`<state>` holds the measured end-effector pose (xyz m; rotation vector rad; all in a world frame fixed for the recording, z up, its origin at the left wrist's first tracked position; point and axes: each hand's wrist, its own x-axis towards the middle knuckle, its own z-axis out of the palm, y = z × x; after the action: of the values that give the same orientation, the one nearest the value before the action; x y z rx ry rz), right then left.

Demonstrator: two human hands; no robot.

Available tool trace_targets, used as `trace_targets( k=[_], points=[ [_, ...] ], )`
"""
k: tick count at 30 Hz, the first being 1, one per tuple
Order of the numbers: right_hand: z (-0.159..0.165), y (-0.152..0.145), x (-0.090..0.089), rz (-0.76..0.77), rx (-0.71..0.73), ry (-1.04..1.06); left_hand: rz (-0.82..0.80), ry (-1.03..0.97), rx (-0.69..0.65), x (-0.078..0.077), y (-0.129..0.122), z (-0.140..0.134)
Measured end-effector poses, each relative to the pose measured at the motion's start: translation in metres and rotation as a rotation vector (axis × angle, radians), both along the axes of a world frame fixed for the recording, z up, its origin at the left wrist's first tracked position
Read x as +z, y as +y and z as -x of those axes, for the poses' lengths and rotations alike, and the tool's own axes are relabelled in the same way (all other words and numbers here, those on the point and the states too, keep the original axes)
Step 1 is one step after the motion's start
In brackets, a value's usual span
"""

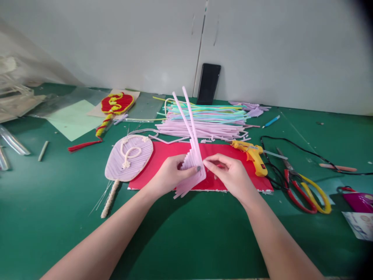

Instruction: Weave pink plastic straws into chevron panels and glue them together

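A panel of pale pink pipe cleaners (192, 179), bent and laid side by side, is up over the red board (166, 149). Two long ends of it point up and away. My left hand (171, 175) grips the panel from the left, thumb across its front. At the right edge, the thumb and forefinger of my right hand (229, 171) are pinched together against the bent strands; its other fingers are curled. Left of the board lies a lilac round fan (132, 157) with a cream twisted handle (110, 200).
Behind the board lies a pile of pipe cleaners (204, 126); a phone (209, 83) leans on the wall. To the right are a yellow glue gun (253, 155) with a black cord, and scissors (303, 186). A red fan (118, 103) lies at the back left.
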<state>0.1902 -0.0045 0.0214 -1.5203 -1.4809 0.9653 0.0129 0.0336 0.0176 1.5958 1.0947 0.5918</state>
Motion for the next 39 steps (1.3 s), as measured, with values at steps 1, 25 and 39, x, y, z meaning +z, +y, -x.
trace_targets(
  k=[1,25,39],
  points=[
    [-0.0002,0.0003,-0.0002,0.002,-0.007,0.014,-0.001,0.008,-0.011,0.0005,-0.0003,0.0001],
    [0.0011,-0.0005,0.0026,0.058,0.022,0.168,-0.167,-0.044,-0.097,0.0049,-0.004,-0.0025],
    [0.0027,0.0,0.0003,0.056,0.012,0.192,-0.179,-0.019,-0.094,0.0048,-0.0049,-0.0025]
  ],
)
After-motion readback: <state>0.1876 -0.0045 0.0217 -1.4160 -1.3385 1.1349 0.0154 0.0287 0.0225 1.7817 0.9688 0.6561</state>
